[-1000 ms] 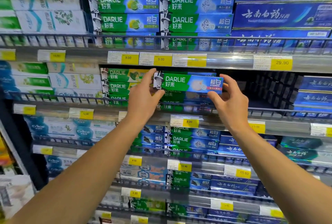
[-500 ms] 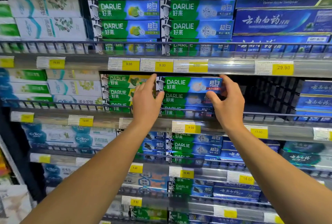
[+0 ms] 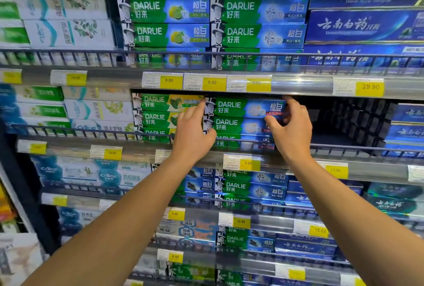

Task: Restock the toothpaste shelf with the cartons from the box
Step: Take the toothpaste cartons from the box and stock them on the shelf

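Observation:
A green-and-blue Darlie toothpaste carton lies on top of a stack of like cartons on the middle shelf, behind the wire rail. My left hand has its fingers straight up along the carton's left end, with the thumb against the carton below. My right hand pinches the carton's right end, thumb on the front face and fingers over the top and end. The supply box is out of view.
A stack of green-and-yellow Darlie cartons stands directly left of the stack. To its right the dark perforated back panel shows, then blue cartons. The shelf edge with price tags hangs just above the top carton.
The carton went from in front of the shelf back onto the stack, and both hands followed it in. The camera has tilted slightly upward.

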A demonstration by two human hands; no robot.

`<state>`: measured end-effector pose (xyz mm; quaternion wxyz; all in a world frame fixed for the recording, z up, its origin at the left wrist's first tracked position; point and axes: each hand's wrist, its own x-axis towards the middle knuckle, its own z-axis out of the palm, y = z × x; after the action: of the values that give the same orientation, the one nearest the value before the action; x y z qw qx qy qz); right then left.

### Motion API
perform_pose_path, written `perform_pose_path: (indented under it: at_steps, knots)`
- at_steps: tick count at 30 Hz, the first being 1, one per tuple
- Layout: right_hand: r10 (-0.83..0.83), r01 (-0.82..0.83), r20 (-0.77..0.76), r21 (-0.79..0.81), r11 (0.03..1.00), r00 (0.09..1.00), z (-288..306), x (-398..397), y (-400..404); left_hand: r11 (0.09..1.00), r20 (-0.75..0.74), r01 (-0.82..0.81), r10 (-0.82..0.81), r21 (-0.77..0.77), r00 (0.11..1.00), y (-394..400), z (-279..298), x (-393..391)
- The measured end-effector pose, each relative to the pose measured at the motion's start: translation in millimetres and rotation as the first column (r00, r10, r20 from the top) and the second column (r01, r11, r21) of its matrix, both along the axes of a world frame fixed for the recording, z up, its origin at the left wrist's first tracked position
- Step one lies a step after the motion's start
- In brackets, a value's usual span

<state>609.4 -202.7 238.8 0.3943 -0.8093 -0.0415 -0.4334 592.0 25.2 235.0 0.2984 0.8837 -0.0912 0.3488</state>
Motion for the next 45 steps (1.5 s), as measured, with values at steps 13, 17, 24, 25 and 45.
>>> perform_pose_path:
  at_steps: [13,17,24,25,45]
  knots:
    - [0.066,-0.064,-0.009,0.128,0.99,0.998,-1,-7,-4,1.0,-0.021,0.022,-0.022,-0.009,1.0,1,-6,-1]
    - [0.08,-0.075,-0.039,0.13,0.989,0.996,2,-5,-4,1.0,-0.035,0.02,-0.021,-0.018,0.999,1,-4,0]
    - [0.066,-0.059,-0.049,0.123,0.991,0.997,1,-6,-6,1.0,-0.035,0.011,-0.011,-0.009,0.999,3,-5,-3]
    - [0.072,-0.065,-0.052,0.124,0.99,0.996,2,-7,-6,1.0,-0.034,0.012,-0.013,-0.014,0.999,3,-6,-4]
    - [0.096,-0.158,-0.526,-0.075,0.985,0.845,-206,-167,-31,0.929,-0.482,0.208,-0.339,-0.305,0.808,-60,-190,-131]
